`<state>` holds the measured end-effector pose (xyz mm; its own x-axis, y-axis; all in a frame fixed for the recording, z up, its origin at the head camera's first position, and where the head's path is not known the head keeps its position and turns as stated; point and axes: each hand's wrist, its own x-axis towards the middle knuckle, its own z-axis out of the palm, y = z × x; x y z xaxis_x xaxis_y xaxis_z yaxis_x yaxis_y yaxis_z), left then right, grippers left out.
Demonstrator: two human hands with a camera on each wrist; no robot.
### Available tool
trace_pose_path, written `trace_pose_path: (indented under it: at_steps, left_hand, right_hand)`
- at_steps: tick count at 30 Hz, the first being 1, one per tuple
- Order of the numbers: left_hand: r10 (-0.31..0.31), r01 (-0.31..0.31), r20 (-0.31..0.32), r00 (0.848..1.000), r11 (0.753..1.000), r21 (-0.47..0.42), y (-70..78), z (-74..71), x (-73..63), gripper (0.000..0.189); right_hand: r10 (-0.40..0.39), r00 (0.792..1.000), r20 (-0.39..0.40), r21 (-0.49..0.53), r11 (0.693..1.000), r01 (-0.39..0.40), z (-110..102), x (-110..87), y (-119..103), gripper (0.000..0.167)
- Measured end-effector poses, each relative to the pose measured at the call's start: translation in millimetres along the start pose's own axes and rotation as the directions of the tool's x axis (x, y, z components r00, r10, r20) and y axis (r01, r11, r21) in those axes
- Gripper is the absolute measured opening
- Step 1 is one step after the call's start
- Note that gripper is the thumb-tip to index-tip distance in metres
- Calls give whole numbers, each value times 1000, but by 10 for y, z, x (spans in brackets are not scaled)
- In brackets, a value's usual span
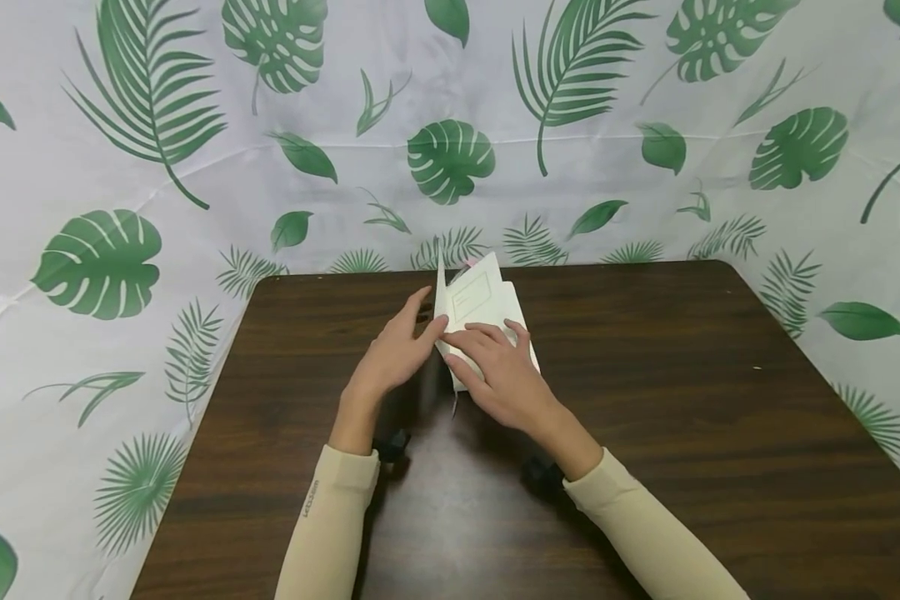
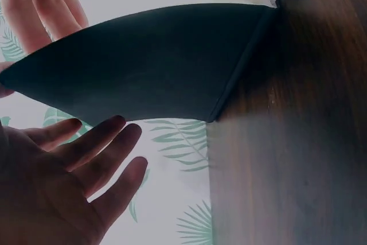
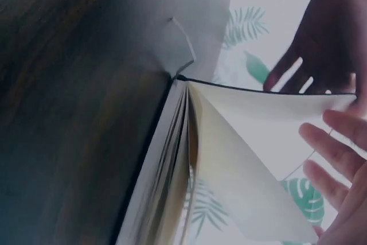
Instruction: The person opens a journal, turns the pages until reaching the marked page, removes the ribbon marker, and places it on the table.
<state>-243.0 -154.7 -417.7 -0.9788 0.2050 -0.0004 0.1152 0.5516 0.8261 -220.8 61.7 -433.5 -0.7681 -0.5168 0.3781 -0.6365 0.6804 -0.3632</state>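
A dark-covered notebook (image 1: 517, 312) with cream pages stands partly opened near the table's far edge. Its front cover (image 2: 166, 61) is raised and bowed. My left hand (image 1: 393, 354) is at the cover's outer side, fingers straight and spread in the left wrist view, thumb by the free edge. Over the notebook lies my right hand (image 1: 506, 379); in the right wrist view its extended fingers (image 3: 335, 147) reach along the cover's inner side. A loose page (image 3: 229, 164) slants up from the spine toward that hand's thumb. The ribbon bookmark (image 3: 184, 41) hangs out at the spine's end.
The notebook is on a dark wood-grain table (image 1: 660, 400). Directly behind the far edge hangs a white cloth (image 1: 375, 192) printed with green leaves, which also runs along both sides. Dark wrist bands (image 1: 392, 447) sit under both forearms.
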Motion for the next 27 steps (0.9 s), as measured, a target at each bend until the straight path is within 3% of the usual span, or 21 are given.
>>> trace_pose_path:
  at_steps: [5, 8, 10, 12, 15, 17, 21, 27]
  left_hand:
    - [23, -20, 48, 999, 997, -79, -23, -99, -7, 70]
    - [-7, 15, 79, 997, 995, -95, -56, -188, -35, 71]
    - [-30, 40, 100, 995, 994, -98, -99, -244, -53, 72]
    - [-48, 58, 120, 992, 995, -81, -159, -293, -68, 74]
    - [-79, 90, 151, 985, 994, -64, -249, -341, -84, 75]
    - [-105, 114, 169, 980, 992, -45, -289, -364, -95, 77]
    - [-154, 163, 186, 970, 986, -32, -334, -375, -97, 78]
    - [-217, 224, 157, 963, 974, -26, -300, -325, -77, 88]
  right_hand:
    - [-47, 998, -41, 10, 999, 47, -75, 12, 66, 42]
    - [37, 992, -124, 134, 991, -20, -134, 21, 166, 45]
    - [142, 978, -150, 261, 960, -99, -154, 17, 238, 50]
    - [247, 961, -126, 383, 905, -183, -153, 12, 292, 57]
    - [347, 938, -16, 478, 826, -298, -110, 9, 334, 65]
    - [353, 934, 61, 484, 808, -337, -65, 18, 324, 67]
    - [274, 947, 168, 428, 845, -321, 55, 38, 249, 66]
    - [97, 969, 228, 339, 925, -173, 204, 55, 109, 59]
